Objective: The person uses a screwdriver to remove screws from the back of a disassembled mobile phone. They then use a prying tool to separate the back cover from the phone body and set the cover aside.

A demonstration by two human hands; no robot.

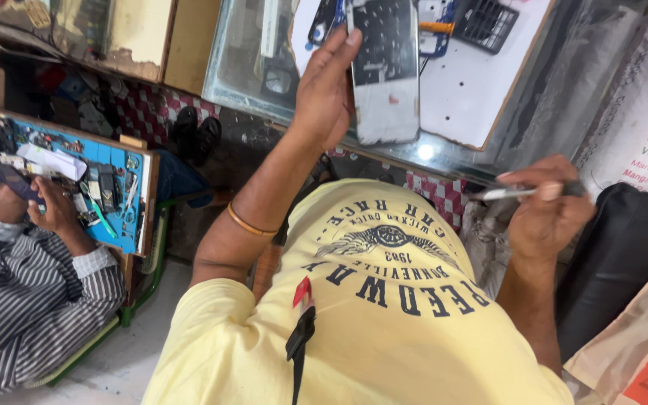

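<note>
Over a cluttered glass-topped bench [249, 90], an opened phone [385, 75], judged light, stiff and fragile, was held by its edge at top centre in the left hand [325, 90], while a thin tool [515, 193] was pinched in the right hand [545, 214].

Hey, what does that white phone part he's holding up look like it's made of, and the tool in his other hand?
The white phone frame in the left hand looks like smooth plastic with a dark inner plate, possibly metal; it shows a flat matte white border. The slim tool in the right hand looks metallic, with a pale silvery sheen, though blur leaves that uncertain.
</note>
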